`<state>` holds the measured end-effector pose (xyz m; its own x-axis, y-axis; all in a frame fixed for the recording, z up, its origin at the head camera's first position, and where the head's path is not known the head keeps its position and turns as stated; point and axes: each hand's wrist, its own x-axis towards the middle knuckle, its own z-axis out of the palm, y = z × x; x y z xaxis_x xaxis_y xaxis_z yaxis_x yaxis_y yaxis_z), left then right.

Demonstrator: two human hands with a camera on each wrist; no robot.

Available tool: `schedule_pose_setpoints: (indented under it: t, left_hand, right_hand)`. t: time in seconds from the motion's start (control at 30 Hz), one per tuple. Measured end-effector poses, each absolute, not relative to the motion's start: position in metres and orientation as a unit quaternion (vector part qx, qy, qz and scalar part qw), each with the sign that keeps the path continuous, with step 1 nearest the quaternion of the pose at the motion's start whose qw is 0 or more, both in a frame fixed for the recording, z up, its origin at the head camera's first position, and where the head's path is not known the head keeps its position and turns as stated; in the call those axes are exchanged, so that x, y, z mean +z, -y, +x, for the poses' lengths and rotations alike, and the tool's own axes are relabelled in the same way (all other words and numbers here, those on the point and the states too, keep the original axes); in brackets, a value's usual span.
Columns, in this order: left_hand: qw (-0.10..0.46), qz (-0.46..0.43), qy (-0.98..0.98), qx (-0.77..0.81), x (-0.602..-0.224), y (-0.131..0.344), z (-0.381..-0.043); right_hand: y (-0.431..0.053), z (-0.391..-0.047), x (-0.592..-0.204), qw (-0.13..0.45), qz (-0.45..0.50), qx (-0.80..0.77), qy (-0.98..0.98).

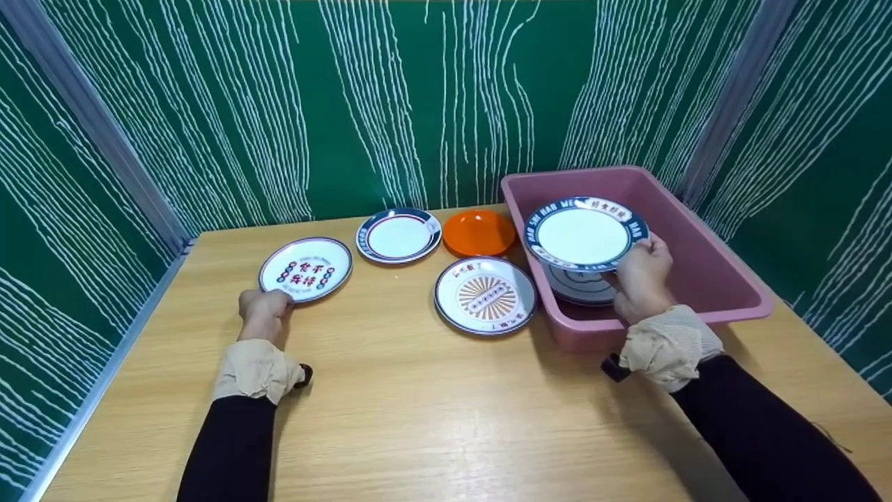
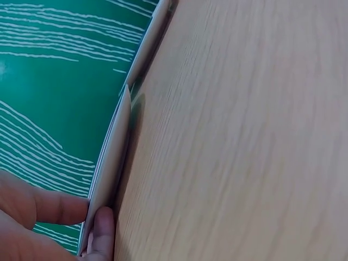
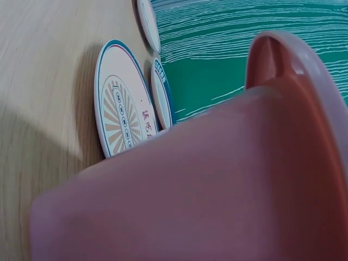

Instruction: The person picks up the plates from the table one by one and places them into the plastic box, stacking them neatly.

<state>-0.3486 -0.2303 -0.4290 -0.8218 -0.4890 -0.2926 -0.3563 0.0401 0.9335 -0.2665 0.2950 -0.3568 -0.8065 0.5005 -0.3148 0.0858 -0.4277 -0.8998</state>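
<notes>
Green walls [image 1: 481, 90] with white streaks surround a wooden table [image 1: 418, 418]. Thumb and fingers of the left hand [image 1: 263, 312] pinch the near edge of a red-lettered plate [image 1: 306, 268] at the table's left; the right hand [image 1: 644, 279] grips a blue-rimmed plate [image 1: 582, 233] above a pink basin [image 1: 585, 338], where another plate [image 1: 585, 291] shows lower down. Just beside the basin lie a sunburst plate [image 1: 486, 296] and an orange dish [image 1: 479, 233].
</notes>
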Motion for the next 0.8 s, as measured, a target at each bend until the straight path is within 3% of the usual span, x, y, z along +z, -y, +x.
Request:
schedule_pose_setpoints:
  t: [0.8]
  left_hand:
    - [0.053, 0.33, 0.593, -0.733, -0.419, 0.229, -0.344]
  right_hand:
    - [-0.299, -0.265, -0.362, 0.092, -0.289, 0.835, 0.46]
